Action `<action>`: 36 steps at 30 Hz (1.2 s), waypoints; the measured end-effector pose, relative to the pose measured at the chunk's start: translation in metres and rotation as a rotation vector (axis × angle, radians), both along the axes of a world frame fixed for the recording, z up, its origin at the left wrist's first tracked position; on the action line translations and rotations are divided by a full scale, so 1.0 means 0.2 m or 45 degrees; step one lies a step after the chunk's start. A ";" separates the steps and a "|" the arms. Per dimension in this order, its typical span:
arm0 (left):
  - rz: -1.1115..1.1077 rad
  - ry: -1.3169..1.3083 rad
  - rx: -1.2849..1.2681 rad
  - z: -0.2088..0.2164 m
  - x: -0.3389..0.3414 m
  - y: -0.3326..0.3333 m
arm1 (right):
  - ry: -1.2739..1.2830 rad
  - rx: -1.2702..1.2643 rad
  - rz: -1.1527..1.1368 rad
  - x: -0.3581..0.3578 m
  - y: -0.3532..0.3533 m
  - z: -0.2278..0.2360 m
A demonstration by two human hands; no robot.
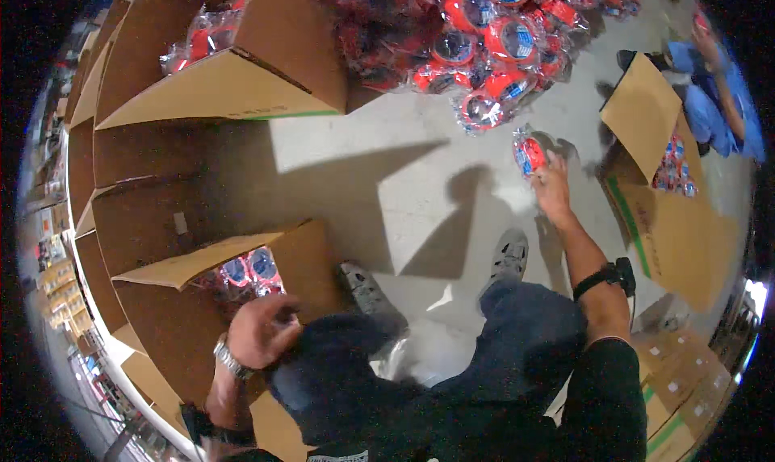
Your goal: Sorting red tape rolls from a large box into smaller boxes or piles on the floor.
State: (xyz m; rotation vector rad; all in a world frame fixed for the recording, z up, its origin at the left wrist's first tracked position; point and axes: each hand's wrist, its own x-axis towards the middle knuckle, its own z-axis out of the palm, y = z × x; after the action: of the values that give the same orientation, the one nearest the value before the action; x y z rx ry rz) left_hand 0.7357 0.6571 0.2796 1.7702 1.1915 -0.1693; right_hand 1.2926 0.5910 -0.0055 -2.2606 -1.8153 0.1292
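On grey floor [420, 216], hemmed by open cartons [218, 87] with green bands and illegible print, near heaped blue-labelled rolls [513, 42]. Pinching a wrapped red roll [529, 156] in the right hand [551, 183], beside the heap; too blurred to judge fingers of the left hand [260, 333].

Uneven light: floor [420, 218] moderately bright, crossed by hard shadows. Glints on wrapped rolls [494, 44]; white glare, right rim. Left grip [262, 333] motion-blurred. Strong fisheye bending; dark corners grainy.
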 end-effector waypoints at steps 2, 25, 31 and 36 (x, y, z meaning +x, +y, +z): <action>-0.283 -0.172 -0.021 -0.13 0.40 0.19 | -0.078 -0.047 0.053 0.01 0.06 -0.07; 0.383 -0.855 -1.024 -1.50 1.66 0.54 | 1.827 -0.324 -0.685 0.03 0.13 0.10; 0.565 -1.063 -0.720 -0.69 1.18 0.46 | 2.575 -0.189 -0.085 -0.53 0.32 0.75; 0.454 -1.130 -0.126 -0.15 0.64 0.22 | 2.551 -0.362 0.297 -0.91 0.30 1.05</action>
State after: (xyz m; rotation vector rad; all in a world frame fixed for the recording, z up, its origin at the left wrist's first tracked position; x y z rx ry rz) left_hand 0.8633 0.7008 0.2495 1.2715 0.7839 0.6899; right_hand 1.1115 0.6519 0.2049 -0.7842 -0.7201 1.8394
